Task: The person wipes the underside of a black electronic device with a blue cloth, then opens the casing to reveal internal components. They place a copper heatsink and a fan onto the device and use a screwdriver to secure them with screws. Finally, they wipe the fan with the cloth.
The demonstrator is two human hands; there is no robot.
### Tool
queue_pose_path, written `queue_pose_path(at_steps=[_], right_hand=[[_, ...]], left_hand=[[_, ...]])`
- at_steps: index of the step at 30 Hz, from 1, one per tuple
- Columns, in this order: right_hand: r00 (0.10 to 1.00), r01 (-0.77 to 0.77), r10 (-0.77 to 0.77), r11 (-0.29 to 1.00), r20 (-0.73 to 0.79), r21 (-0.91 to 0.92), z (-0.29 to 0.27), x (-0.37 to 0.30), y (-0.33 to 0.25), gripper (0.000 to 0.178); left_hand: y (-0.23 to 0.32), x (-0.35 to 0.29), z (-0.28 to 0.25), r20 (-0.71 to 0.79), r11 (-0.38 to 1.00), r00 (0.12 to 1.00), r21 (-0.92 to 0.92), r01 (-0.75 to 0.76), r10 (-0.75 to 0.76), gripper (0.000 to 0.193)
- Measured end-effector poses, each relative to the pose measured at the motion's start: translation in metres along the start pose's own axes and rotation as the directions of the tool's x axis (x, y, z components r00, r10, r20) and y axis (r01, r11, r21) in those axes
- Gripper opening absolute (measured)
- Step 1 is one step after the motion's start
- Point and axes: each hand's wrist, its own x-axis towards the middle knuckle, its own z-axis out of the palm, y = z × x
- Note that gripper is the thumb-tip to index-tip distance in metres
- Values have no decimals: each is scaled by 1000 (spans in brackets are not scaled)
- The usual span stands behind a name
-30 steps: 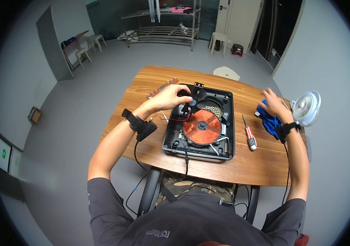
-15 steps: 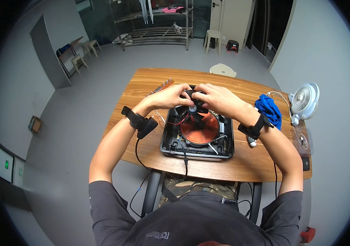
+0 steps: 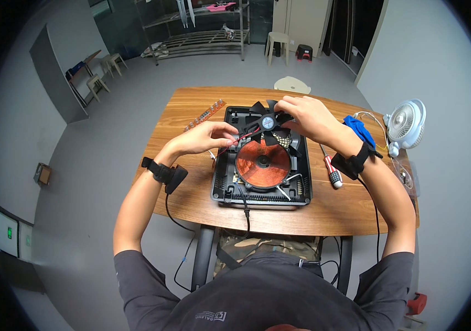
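Note:
A black cooling fan [image 3: 268, 122] with a round hub label is tilted above the far part of an opened induction cooker base [image 3: 219, 185]. My right hand [image 3: 304, 113] is closed on the fan's right side. Thin red wires [image 3: 241, 139] run left from the fan to my left hand [image 3: 205, 138], whose curled thumb and fingers pinch them. Below the fan, a round copper coil [image 3: 260, 165] sits in the black housing. White bent leads [image 3: 283, 192] lie at the coil's near right edge.
A red-and-black screwdriver [image 3: 333, 172] lies right of the base. Beyond it are a blue cloth [image 3: 360, 131] and a small white desk fan [image 3: 408, 127]. A strip tray of small parts [image 3: 205, 114] lies at the far left. A black power cord [image 3: 247, 218] hangs over the near edge.
My hands have moved apart. The fan has shifted slightly right and tilted with my right hand, while my left hand has left its frame and moved left to the red wires.

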Motion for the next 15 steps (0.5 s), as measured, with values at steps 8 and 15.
queue_pose_path(at_steps=[8, 15], right_hand=[[980, -198, 190, 962, 63, 186, 29, -6, 25, 40], [971, -238, 232, 952, 50, 195, 64, -9, 52, 42]], left_hand=[[17, 20, 3, -153, 917, 983, 399, -31, 100, 25], [3, 63, 2, -156, 830, 970, 553, -71, 187, 23]])
